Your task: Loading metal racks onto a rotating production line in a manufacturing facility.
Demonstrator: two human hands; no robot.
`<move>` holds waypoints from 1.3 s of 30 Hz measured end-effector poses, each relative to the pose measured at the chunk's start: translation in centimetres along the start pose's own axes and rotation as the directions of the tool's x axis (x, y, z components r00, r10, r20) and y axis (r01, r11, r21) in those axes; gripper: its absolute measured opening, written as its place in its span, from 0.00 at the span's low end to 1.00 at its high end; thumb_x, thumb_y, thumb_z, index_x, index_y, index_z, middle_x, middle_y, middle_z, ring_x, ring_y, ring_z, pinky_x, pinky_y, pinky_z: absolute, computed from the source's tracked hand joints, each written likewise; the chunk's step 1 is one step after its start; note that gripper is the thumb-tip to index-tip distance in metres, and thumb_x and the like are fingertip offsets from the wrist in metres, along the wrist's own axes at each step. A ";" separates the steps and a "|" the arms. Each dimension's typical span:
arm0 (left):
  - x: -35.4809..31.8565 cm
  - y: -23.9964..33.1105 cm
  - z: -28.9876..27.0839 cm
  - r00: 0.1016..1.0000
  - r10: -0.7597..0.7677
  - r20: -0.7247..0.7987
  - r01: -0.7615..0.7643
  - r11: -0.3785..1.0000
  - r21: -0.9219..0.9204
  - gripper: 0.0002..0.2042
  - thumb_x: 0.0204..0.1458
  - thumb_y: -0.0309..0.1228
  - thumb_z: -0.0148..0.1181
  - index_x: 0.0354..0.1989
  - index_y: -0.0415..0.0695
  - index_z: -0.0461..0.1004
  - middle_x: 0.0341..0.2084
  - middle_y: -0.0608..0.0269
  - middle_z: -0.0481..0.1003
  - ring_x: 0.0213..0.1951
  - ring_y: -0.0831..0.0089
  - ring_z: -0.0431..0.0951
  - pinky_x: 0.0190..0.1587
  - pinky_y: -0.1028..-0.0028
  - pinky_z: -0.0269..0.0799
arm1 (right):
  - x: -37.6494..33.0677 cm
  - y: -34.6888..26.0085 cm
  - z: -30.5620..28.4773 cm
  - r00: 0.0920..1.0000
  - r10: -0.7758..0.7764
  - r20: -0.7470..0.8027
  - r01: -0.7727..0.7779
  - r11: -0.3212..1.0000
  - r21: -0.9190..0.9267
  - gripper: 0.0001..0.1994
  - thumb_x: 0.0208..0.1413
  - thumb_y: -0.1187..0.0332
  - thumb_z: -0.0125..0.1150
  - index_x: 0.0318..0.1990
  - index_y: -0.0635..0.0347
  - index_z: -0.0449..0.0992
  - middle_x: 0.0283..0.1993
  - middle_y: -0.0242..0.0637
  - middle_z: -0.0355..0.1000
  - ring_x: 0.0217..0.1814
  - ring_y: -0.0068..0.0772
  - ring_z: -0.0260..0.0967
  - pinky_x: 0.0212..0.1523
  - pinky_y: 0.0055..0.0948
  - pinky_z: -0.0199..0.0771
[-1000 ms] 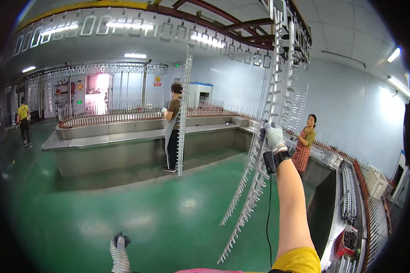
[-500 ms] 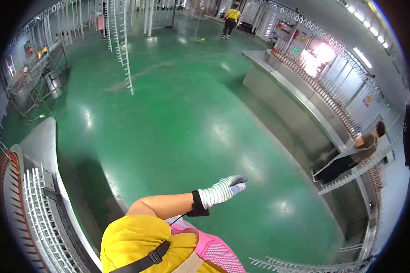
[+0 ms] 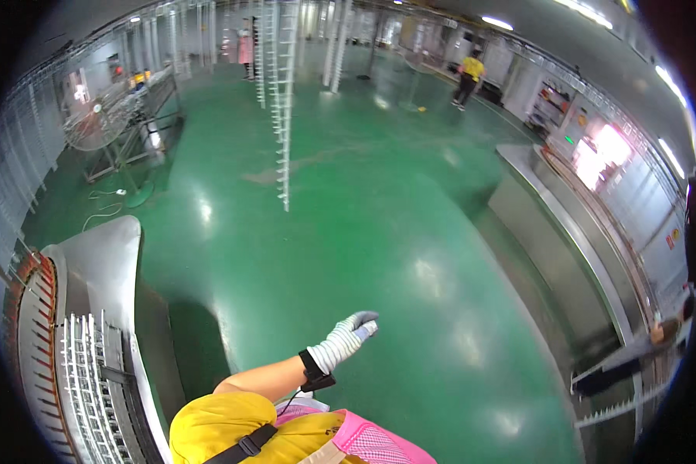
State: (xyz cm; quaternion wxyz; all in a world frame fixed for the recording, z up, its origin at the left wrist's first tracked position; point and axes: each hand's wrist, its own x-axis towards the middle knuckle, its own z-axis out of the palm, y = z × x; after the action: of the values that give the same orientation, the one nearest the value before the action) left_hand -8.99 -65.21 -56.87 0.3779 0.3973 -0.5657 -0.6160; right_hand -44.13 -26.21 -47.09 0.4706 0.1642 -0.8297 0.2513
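My left hand (image 3: 342,341) reaches out over the green floor in a striped glove with grey fingertips. Its fingers are loosely bent, slightly apart, and nothing shows in them. A black band (image 3: 314,373) with a dark box circles that wrist, and a thin cable runs from it toward my body. The hand touches nothing. Left of my yellow sleeve (image 3: 216,421), a bundle of white toothed racks (image 3: 93,387) lies along a metal trough. A pink mesh apron (image 3: 375,439) covers my front. My right hand is out of view.
A curved metal trough wall (image 3: 108,247) stands at left. Toothed white racks (image 3: 284,139) hang ahead. A long metal tank (image 3: 561,240) runs along the right, with a person's arm (image 3: 661,332) near its close end. Farther off are a fan (image 3: 97,120) and a person in yellow (image 3: 469,73).
The view has swung left, so the hanging racks, the far person and the tank sit farther right. My left hand now appears farther left and a little lower, its fingers more bent.
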 end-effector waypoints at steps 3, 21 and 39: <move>3.3 0.9 -4.2 0.999 0.047 -0.004 -0.046 0.996 0.074 0.19 0.50 0.36 0.47 0.48 0.38 0.61 0.42 0.54 0.68 0.44 0.68 0.67 0.48 0.73 0.61 | -7.4 -12.8 8.7 0.837 0.193 0.513 -0.429 0.812 0.395 0.15 0.47 0.63 0.53 0.37 0.67 0.68 0.33 0.48 0.66 0.32 0.43 0.62 0.37 0.34 0.64; 3.8 1.7 -37.8 0.376 0.053 -0.925 -0.041 0.998 0.041 0.21 0.50 0.39 0.49 0.49 0.38 0.60 0.35 0.62 0.70 0.41 0.75 0.67 0.46 0.75 0.61 | -31.6 -75.6 19.6 0.081 -0.990 0.112 -0.368 0.075 0.927 0.19 0.42 0.78 0.48 0.46 0.66 0.61 0.49 0.46 0.57 0.51 0.40 0.57 0.51 0.33 0.59; 3.0 -3.2 -71.8 -0.054 -0.385 -0.921 -0.868 0.474 -0.148 0.27 0.48 0.48 0.48 0.49 0.39 0.59 0.36 0.54 0.67 0.40 0.63 0.67 0.48 0.64 0.61 | -53.5 -121.7 -2.5 -0.418 -0.733 -0.537 -0.503 -0.305 0.809 0.15 0.39 0.74 0.55 0.39 0.64 0.67 0.36 0.45 0.67 0.38 0.43 0.65 0.40 0.35 0.66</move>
State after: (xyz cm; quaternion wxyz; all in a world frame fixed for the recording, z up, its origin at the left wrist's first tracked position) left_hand 55.60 -96.16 -63.40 0.9087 0.3228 0.1562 -0.2138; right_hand 46.50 -122.64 -60.26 -0.3724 0.9168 -0.1187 0.0823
